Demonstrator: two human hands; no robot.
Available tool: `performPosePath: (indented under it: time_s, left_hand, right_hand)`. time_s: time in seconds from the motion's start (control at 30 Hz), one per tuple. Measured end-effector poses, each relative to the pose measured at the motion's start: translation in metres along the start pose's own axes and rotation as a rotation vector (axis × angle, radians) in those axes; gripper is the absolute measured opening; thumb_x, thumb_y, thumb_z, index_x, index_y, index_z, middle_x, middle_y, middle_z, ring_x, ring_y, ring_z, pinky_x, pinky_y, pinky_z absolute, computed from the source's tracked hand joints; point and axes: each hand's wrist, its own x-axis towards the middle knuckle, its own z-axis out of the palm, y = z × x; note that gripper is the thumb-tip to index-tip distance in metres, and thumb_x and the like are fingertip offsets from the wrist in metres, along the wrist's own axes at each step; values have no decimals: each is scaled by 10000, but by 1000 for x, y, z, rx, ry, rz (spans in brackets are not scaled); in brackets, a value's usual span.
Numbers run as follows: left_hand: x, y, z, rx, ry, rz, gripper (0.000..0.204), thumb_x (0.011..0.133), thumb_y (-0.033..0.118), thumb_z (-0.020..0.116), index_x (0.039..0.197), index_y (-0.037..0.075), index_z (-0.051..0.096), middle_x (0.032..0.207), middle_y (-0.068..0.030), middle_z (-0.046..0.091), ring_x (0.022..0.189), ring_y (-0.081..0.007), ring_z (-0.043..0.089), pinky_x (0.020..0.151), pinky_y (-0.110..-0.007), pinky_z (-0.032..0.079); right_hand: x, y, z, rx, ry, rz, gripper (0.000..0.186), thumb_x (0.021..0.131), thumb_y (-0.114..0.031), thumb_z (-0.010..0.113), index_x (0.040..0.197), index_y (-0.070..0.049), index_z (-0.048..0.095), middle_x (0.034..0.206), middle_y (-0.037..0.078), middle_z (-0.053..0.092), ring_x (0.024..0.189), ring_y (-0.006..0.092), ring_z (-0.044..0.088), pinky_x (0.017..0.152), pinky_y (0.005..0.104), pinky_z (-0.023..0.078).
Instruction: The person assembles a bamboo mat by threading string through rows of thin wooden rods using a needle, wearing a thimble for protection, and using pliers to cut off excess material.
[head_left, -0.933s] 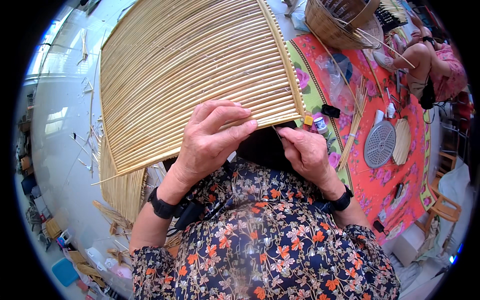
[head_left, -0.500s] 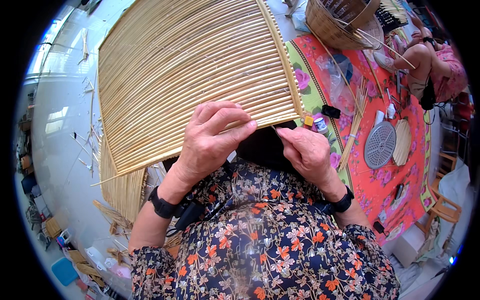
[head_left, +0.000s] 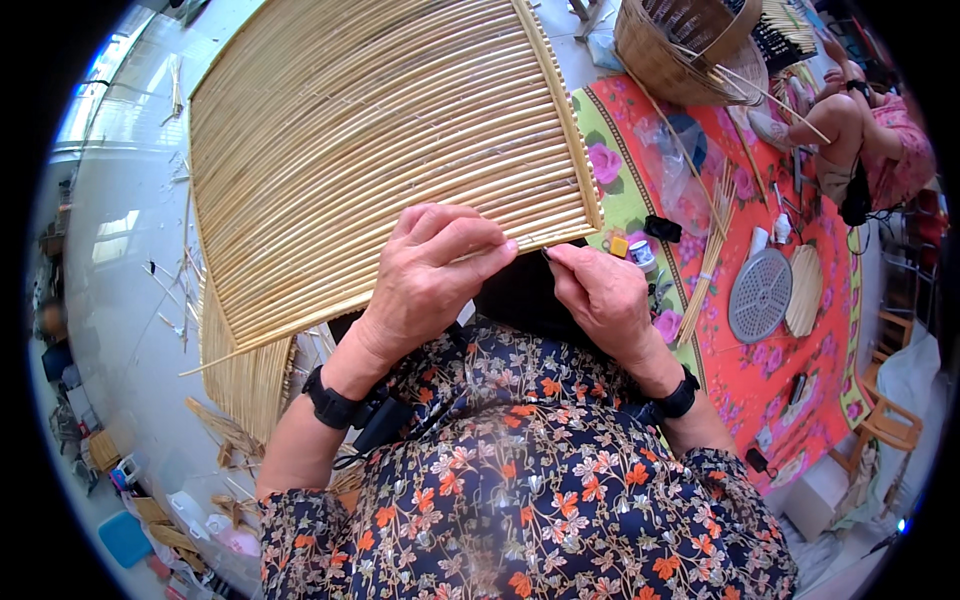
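A large mat of parallel straw-coloured stalks (head_left: 400,150) slants across my lap, a flat strip edging its right side. My left hand (head_left: 435,265) grips its near edge, thumb along the last stalk and fingers curled on top. Just right of that, below the mat's near right corner, my right hand (head_left: 600,295) is closed in a pinch of thumb and forefinger. A small thin dark tip shows at the pinch, too little of it to name. One loose stalk end sticks out past the mat's near left corner.
On the right, a red floral cloth (head_left: 760,390) bears a grey perforated disc (head_left: 760,295), a stalk bundle (head_left: 708,262) and small jars. A wicker basket (head_left: 650,50) stands far right, near a seated person (head_left: 850,130). Another stalk mat (head_left: 245,375) lies at left, by scattered stalks.
My right hand has shifted slightly left and up, nearer the mat's edge. The mat has moved a touch left, with my left hand still gripping it.
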Motion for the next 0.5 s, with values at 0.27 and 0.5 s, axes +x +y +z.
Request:
performPosePath:
  time_s: [0.27,0.5]
  left_hand:
    - [-2,0,-7,-35,4,0,245,789,62,795,1027,120,797,1035,-10,701,1006,-239,653,887,-380,495]
    - [-3,-1,-6,-55,3,-12,247,793,61,787,1033,118,798,1035,-15,700,1007,-243,653,894,-383,494]
  right_hand:
    - [-1,-12,-10,-33,-51,68,194,850,7,729,1016,-23,632,767,115,663,635,254,688,548,370,522]
    - [-1,-16,-6,-56,-55,81,191,866,23,707,1030,-13,616,800,115,652,631,255,677,554,372,518]
